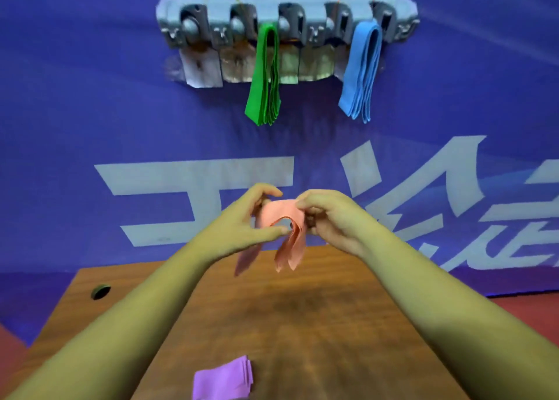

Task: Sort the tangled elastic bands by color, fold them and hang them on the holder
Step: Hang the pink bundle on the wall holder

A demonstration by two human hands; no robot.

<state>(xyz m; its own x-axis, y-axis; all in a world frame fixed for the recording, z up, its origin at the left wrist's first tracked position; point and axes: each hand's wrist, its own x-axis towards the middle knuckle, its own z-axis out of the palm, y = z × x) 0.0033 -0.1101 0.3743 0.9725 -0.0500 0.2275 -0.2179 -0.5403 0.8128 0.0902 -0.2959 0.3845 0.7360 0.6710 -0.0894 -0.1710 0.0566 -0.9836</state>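
Head view: both hands are raised above the far edge of the table and meet on one salmon-pink elastic band. The left hand has its fingers curled and pinches the band's left side between thumb and fingers. The right hand is likewise curled and pinches the band's upper right edge. The band is a flat, matte strip folded into several layers; it arches between the two hands and its doubled ends hang loose below them, clear of the tabletop. Below the hands, near the person and between the forearms, a folded purple band lies flat on the wooden table, which has a brown grain finish and a round hole to the left of the left forearm. Above and beyond the hands, a grey moulded holder with a row of rounded clips is fixed to a blue fabric banner bearing large pale characters. A folded green band hangs from the holder above the left hand. A folded light-blue band hangs above and to the right of the right hand. Both hang in long, layered loops.
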